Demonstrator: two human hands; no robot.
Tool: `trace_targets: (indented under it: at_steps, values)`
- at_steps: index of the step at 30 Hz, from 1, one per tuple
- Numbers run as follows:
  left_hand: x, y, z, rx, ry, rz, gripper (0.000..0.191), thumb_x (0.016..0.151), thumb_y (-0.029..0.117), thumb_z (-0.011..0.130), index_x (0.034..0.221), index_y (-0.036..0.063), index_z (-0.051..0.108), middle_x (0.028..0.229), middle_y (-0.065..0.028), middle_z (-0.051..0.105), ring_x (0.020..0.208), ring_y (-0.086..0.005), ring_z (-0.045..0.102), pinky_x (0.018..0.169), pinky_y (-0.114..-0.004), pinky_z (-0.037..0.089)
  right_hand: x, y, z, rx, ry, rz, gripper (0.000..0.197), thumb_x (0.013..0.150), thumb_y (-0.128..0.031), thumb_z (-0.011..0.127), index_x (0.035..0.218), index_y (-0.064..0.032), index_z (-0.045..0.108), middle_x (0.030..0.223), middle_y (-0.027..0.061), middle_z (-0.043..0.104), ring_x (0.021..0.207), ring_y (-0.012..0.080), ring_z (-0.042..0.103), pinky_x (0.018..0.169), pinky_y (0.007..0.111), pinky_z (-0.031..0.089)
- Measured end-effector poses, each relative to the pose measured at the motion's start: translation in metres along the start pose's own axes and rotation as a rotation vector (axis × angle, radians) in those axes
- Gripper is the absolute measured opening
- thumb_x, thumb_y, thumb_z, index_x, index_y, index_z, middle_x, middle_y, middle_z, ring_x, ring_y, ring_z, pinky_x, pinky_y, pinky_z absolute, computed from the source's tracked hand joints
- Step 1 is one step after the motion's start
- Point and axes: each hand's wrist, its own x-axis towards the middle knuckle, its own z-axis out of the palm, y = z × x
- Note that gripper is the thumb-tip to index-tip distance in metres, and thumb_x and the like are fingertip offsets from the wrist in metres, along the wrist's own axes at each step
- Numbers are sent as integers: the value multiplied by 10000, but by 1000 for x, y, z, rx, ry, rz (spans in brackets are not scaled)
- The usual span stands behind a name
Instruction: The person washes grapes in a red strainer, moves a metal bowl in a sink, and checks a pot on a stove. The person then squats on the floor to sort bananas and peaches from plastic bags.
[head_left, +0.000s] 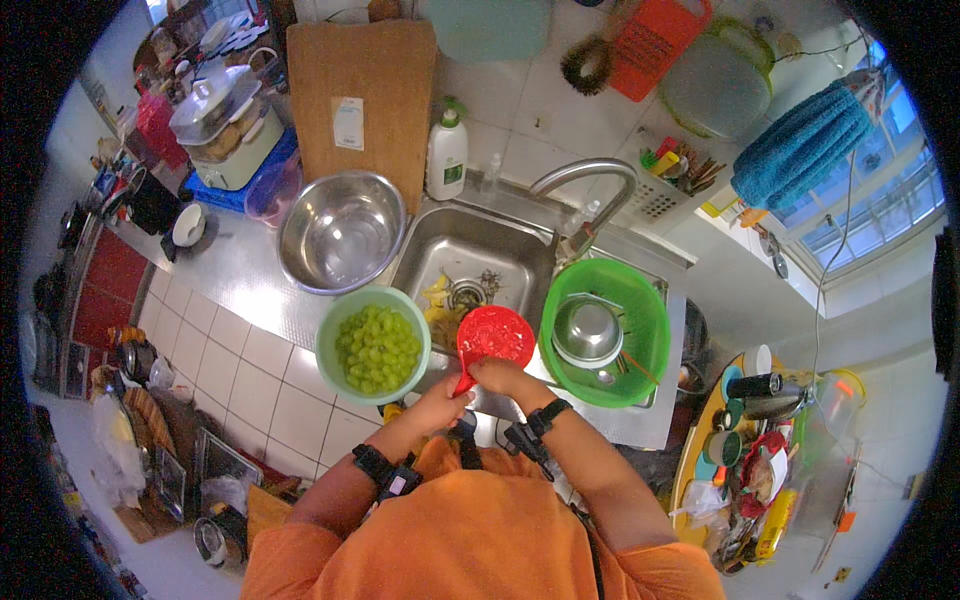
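Note:
A red plastic scoop (495, 335) is held over the near edge of the stainless steel sink (491, 251). Its bowl has pale specks or bits inside, too small to identify. My left hand (439, 406) is closed around the end of the scoop's handle. My right hand (501, 377) is at the near rim where handle and bowl meet; its fingers are partly hidden, so its exact hold is unclear. Left of the scoop stands a pale green bowl (324, 345) of green grapes (379, 349). Yellowish peelings (436, 294) and dark scraps lie around the sink drain (466, 294).
A steel basin (341, 232) stands on the counter left of the sink. At the right, a green plastic basin (656, 322) holds a metal bowl (587, 330) and utensils. The curved faucet (585, 169) arches behind the sink, near a white pump bottle (448, 157) and wooden board (360, 75).

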Motion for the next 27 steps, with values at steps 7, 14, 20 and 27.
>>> trace_targets:
  at_steps: [7,14,20,27]
  values:
    - [1,-5,1,8,14,38,246,872,213,486,1083,94,442,592,29,426,439,-67,373,393,-214,335,-33,-36,-25,-115,-8,32,403,858,-265,280,1035,-35,559,1102,181,535,1021,320,509,886,388,377]
    - [6,-10,2,39,-53,42,326,875,222,481,1181,139,407,677,38,444,483,-60,390,407,-206,349,14,15,5,71,173,108,323,768,-204,432,1007,-64,600,1084,179,554,995,297,540,859,399,403]
    - [4,-1,-1,24,-72,34,264,878,216,474,1116,112,428,653,20,439,494,-60,391,414,-205,341,16,18,10,167,21,86,373,821,-253,355,1029,-30,571,1103,200,534,1019,312,518,882,383,384]
    - [4,-4,-7,40,-27,13,251,878,204,470,1100,92,437,628,29,433,479,-61,386,407,-203,333,-44,-42,-43,-12,-58,-53,465,868,-324,269,1026,4,559,1065,222,541,1005,349,511,872,389,374]
